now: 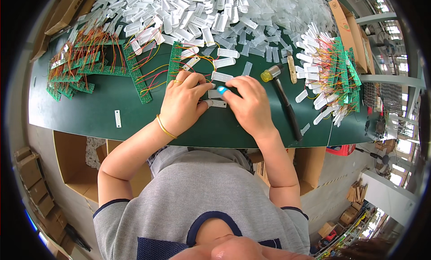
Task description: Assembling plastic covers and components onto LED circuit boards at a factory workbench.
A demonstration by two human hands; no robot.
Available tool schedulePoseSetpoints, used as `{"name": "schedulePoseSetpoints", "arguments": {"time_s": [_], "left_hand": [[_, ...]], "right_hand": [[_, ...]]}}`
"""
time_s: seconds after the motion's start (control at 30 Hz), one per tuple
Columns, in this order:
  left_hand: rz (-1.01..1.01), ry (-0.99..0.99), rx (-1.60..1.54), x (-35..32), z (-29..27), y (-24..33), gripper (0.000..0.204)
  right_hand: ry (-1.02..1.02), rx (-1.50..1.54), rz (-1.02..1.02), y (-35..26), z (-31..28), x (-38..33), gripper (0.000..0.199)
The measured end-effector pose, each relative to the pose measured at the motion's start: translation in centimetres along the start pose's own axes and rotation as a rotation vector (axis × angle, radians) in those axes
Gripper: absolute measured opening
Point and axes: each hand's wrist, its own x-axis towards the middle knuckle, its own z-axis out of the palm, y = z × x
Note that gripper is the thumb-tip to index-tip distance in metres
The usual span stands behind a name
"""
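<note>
My left hand (185,97), with its fingers curled, pinches the left end of a small white plastic case (214,94). My right hand (250,104) has thumb and forefinger closing at the case's other end; a bright blue cover is on the thumb. A small white strip with holes (218,104) lies at my left thumb. Just beyond my fingers are white cases (224,62) on red and yellow wires, which run to a long green circuit board (174,62). My fingers partly hide the held case.
Beyond lies a heap of white cases (193,17) and clear covers (287,15). Wired green boards are stacked at left (83,65) and right (343,76). A hammer (285,100) with a yellow face lies right of my hand. One loose strip (118,118) lies near the table's left front edge.
</note>
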Motion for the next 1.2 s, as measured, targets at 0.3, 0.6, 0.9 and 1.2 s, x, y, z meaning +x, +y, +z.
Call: {"name": "schedulePoseSetpoints", "arguments": {"time_s": [0.3,0.6,0.9,1.2], "left_hand": [[0.012,0.016,-0.010,0.1,0.0,0.1,0.045],[-0.013,0.003,-0.022,-0.1,-0.1,-0.1,0.047],[0.014,0.023,-0.020,0.1,0.1,-0.2,0.047],[0.015,0.045,0.026,-0.3,-0.7,-0.8,0.046]], "right_hand": [[0.014,-0.527,0.448,6.6,-3.5,-7.2,0.031],[-0.011,-0.086,0.130,-3.2,-5.9,-1.4,0.021],[0.119,0.012,0.290,-3.3,-3.1,-4.6,0.017],[0.069,-0.169,0.422,1.6,-3.5,-5.9,0.016]]}}
